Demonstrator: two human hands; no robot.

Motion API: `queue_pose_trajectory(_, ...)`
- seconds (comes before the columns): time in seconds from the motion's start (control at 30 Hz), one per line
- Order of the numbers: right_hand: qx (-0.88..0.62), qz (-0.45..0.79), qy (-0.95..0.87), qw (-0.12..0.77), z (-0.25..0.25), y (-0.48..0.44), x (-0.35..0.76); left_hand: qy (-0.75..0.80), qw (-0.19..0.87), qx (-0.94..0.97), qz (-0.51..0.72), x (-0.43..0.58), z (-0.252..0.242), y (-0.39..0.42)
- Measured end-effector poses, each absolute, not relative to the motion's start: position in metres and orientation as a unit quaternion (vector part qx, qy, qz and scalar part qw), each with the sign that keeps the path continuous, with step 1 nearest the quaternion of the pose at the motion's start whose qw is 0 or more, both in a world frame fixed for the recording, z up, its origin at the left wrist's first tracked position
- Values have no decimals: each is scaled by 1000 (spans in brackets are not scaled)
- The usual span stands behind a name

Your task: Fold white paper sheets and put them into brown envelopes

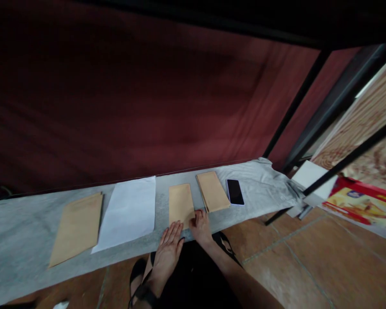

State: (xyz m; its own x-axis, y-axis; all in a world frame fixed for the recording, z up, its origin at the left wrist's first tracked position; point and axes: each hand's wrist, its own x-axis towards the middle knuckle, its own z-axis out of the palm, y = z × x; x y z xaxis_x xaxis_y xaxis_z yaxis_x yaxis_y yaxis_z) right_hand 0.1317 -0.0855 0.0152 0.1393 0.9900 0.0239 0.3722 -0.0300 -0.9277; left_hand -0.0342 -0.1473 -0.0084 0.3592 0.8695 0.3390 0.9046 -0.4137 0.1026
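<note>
A small brown envelope lies on the grey cloth-covered bench. My left hand rests flat and open on its near left corner, fingers stretched out. My right hand has its fingers curled at the envelope's near right corner, pinching or pressing its edge. Just right of it lies a small stack of brown envelopes, and beyond that a black phone. To the left lie white paper sheets and a large brown envelope.
A dark red curtain hangs behind the bench. Black metal poles stand at the right. A white sheet and a red and yellow printed banner lie on the tiled floor at the right.
</note>
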Motion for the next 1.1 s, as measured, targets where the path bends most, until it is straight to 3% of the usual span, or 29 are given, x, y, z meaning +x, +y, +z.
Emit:
queue_pose_trajectory(0.17, -580, 488, -475, 447, 16, -85, 121, -548, 68, -806, -212, -26, -18, -150)
queue_pose_trajectory(0.3, -548, 529, -426, 488, 24, -81, 125, -535, 16, -815, -223, -35, -9, -146)
queue_pose_trajectory(0.47, -537, 504, -385, 556, 44, -49, 190, -593, -33, -755, -277, -61, 1, -136)
queue_pose_trajectory(0.67, -580, 456, -329, 589, 39, -28, 261, -605, 9, -757, -248, -61, -10, -131)
queue_pose_trajectory(1.1, -669, 376, -397, 503, 19, -47, 275, -625, 20, -744, -233, -54, -7, -137)
